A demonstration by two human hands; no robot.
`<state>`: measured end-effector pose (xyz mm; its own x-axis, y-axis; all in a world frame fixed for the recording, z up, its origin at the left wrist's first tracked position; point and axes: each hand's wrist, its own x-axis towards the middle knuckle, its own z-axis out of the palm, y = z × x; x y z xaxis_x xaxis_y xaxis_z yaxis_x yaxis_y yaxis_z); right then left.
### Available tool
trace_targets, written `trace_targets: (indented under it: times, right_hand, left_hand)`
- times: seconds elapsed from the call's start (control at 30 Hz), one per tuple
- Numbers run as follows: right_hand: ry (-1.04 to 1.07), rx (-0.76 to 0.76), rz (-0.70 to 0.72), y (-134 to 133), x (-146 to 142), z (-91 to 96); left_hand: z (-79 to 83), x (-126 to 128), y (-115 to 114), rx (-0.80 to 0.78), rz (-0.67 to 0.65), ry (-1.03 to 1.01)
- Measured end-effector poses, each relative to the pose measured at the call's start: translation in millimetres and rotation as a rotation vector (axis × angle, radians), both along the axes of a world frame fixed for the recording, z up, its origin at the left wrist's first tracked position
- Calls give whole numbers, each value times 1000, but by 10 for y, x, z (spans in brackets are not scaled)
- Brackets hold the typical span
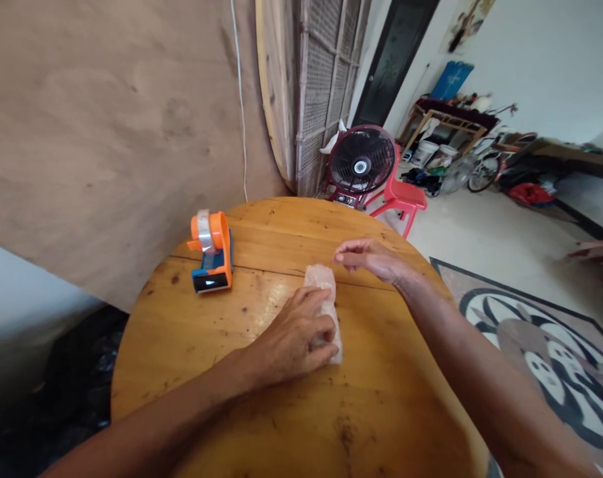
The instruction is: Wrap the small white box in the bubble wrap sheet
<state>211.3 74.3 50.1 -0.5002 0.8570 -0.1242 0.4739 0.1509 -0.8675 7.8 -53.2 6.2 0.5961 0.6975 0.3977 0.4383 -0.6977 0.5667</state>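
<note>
A narrow, whitish, translucent wrapped bundle [321, 275], which looks like bubble wrap, lies lengthwise on the round wooden table [221, 392]. My left hand [304, 332] rests across it, its fingers curled over the bundle and covering the middle part. Just past the bundle's far end, to the right, my right hand [368, 259] hovers over the table with thumb and fingers drawn together. Whatever may be between those fingertips is too small to tell. An orange and blue tape dispenser [214, 255] with a tape roll stands at the table's left, apart from both hands.
Beyond the table's far edge are a fan [361, 162] and a red plastic chair [405, 192]. A large wooden board [132, 133] leans along the left side. On the floor at right lies a panda-patterned mat [544, 358]. Dark plastic bags [67, 378] sit at lower left.
</note>
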Motion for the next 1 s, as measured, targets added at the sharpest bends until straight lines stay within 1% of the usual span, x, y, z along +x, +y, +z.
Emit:
trace_targets:
  times: [0.07, 0.13, 0.23, 0.4, 0.5, 0.6, 0.7, 0.9, 1.0]
  right_hand:
    - [-88, 31, 100, -90, 37, 25]
    - [-173, 92, 153, -115, 1, 2]
    - [-241, 149, 178, -68, -98, -64]
    - [-316, 154, 174, 18, -138, -126]
    - [-245, 114, 163, 39, -107, -179]
    - [-85, 58, 175, 36, -81, -228]
    - [51, 18, 186, 8, -53, -233]
    - [87, 36, 157, -52, 55, -166]
    - [96, -19, 185, -64, 73, -113]
  left_hand:
    - [-5, -4, 0, 4, 0, -11]
    - [-10, -6, -1, 9, 10, -18]
    - [-16, -5, -2, 10, 15, -15]
    - [-12, -6, 1, -11, 1, -8]
    - [-13, -9, 1, -40, 0, 1]
    - [-20, -12, 0, -44, -8, -5]
    - [-24, -14, 0, -45, -6, -9]
    - [-20, -15, -5, -44, 9, -13]
    - [-24, -14, -5, -37, 2, -26]
